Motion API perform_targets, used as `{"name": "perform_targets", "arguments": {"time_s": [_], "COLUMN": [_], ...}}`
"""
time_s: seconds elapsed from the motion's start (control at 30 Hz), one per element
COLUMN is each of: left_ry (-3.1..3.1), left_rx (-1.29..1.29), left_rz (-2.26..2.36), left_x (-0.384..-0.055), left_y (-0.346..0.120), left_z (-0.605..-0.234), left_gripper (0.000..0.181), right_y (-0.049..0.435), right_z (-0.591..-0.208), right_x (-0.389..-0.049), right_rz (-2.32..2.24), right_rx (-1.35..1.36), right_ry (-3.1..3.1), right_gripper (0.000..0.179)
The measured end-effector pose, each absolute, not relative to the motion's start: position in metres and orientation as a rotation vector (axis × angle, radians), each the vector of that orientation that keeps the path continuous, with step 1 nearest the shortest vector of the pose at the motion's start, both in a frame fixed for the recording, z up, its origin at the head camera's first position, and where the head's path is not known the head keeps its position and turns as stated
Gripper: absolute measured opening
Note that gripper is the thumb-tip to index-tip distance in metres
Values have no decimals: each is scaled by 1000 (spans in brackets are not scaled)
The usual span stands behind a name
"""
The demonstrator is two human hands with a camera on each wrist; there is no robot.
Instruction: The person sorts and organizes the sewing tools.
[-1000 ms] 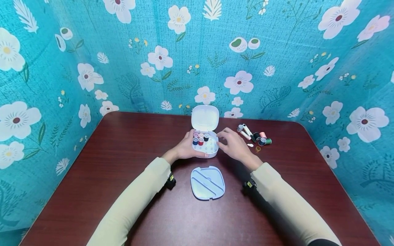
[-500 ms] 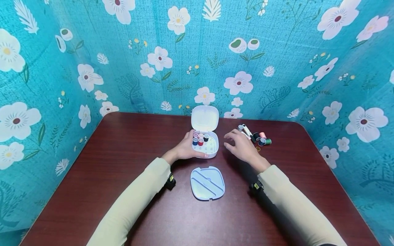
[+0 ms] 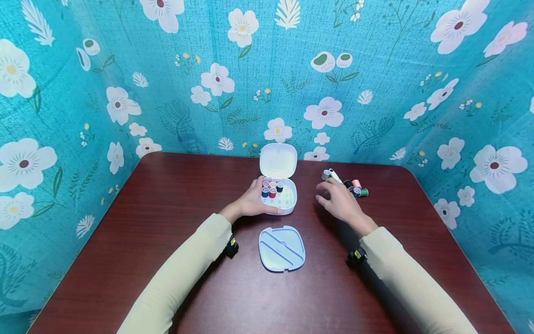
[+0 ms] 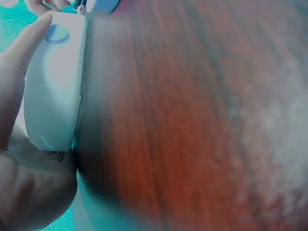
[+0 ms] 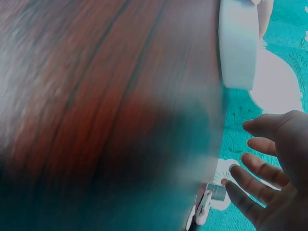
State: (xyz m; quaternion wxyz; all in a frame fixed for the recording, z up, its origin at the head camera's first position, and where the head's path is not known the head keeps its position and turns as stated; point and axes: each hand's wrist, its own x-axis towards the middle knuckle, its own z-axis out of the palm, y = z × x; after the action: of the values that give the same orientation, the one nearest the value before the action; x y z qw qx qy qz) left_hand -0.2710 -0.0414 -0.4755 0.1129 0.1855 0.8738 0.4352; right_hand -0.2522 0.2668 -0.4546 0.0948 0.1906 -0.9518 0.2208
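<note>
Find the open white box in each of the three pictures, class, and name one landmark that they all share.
Head: the white box stands near the centre, slightly right, held by the left hand.
Left wrist: it fills part of the upper left.
Right wrist: top right, cut off by the upper edge.
Shared landmark: the brown table.

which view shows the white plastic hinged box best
The head view: only there do you see inside the white plastic box, with its multicoloured thread spools. The left wrist view shows one outer wall; the right wrist view, a side wall.
</note>
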Motion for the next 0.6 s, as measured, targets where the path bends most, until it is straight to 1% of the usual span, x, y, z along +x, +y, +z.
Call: {"name": "perform_targets", "arguments": {"time_s": [0.17,0.6], "left_ry": [2551,2544], "left_rx": [523,521], "left_rz": [1276,1271], "left_x": [-272,-270], "left_y": [-41,-42], "left_z": [-478,-475], "left_gripper": [117,118], "right_y": [279,309], "right_z": [-455,-453], "right_x": [-252,-247], "right_rz": [626,594], "right_rx": [523,312], "right_ry": [-2820,-2837], "right_gripper": [26,29]}}
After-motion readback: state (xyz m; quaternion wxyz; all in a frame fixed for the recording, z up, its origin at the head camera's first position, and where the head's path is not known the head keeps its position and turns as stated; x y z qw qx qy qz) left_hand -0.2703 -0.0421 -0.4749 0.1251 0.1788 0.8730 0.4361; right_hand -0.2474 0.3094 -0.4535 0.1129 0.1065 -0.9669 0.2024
